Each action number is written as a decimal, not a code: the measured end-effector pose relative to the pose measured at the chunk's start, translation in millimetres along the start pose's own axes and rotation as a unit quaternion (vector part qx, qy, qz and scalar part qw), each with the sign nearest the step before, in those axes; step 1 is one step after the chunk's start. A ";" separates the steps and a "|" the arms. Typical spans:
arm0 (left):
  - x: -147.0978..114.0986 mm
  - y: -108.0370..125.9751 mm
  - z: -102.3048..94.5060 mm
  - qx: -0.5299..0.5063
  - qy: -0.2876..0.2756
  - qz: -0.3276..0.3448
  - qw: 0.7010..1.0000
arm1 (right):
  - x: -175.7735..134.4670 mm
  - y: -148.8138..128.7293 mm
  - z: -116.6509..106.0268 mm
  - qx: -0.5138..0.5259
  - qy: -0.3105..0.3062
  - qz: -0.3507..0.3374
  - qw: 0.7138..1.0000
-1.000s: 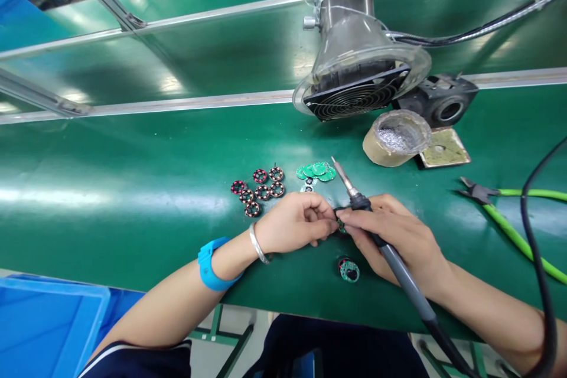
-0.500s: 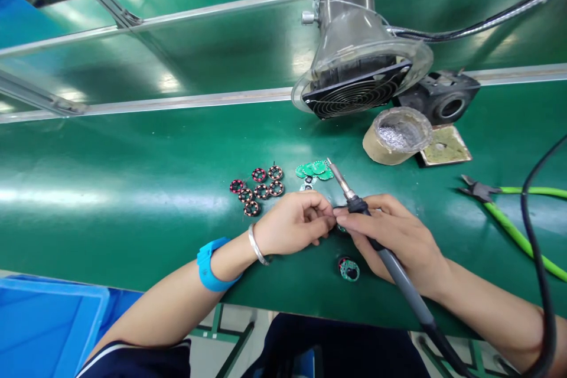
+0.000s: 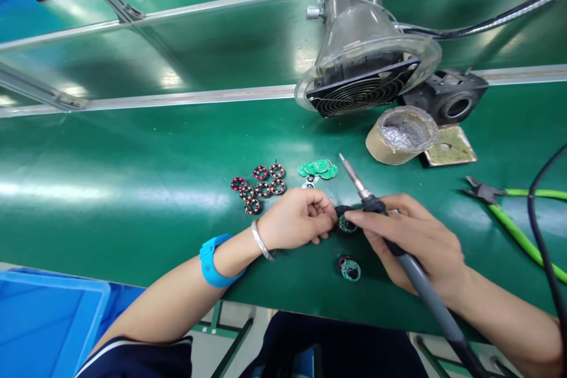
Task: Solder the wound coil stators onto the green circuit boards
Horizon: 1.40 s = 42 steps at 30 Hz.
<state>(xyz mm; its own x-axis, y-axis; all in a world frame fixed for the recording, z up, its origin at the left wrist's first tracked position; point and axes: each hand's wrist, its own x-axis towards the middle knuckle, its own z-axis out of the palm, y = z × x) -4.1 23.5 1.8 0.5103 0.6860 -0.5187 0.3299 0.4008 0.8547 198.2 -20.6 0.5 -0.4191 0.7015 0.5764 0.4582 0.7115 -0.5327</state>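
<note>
My right hand [image 3: 416, 242] is closed around a soldering iron [image 3: 410, 260], its bare tip pointing up and to the left, away from the work. Under the right fingertips is a round black part with a green circuit board [image 3: 346, 223]. The pinched fingers of my left hand [image 3: 305, 218] grip this part at its left edge; the exact contact is partly hidden. Closer to me lies a second small round part with a green circuit board [image 3: 349, 269]. Several copper-wound rings [image 3: 263, 189] sit to the left, and a pile of green round circuit boards [image 3: 319, 168] lies beyond my hands.
A fume extractor hood [image 3: 363, 82] hangs over the bench's far side. Below it are a tub of silvery material [image 3: 387, 144], a soldering iron stand [image 3: 456, 103] and a sponge tray [image 3: 452, 144]. Green-handled cutters [image 3: 509, 212] lie right, near the iron's dark cable [image 3: 538, 230].
My right hand and the soldering iron have shifted right, uncovering more of the round part's green board. My left hand keeps its pinch. The view has shifted slightly.
</note>
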 end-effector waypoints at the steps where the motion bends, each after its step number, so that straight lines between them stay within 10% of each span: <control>1: 0.0 1.1 0.2 -0.004 0.001 -0.005 1.000 | 0.9 -2.0 -3.1 0.002 0.008 0.011 1.000; 11: 1.4 4.4 2.2 -0.005 0.014 -0.025 1.000 | 3.5 -28.9 -34.9 0.013 0.011 0.084 0.996; 42: 2.5 6.8 3.5 0.020 0.033 -0.042 0.998 | -0.1 -31.4 -37.0 0.025 -0.006 0.118 0.993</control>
<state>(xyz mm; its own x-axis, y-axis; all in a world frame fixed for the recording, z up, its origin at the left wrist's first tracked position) 2.2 25.8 6.3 0.4259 0.6907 -0.5844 0.4011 0.4348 0.8062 212.9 -44.5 40.1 -0.3148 0.8486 0.4253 0.5050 0.5291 -0.6819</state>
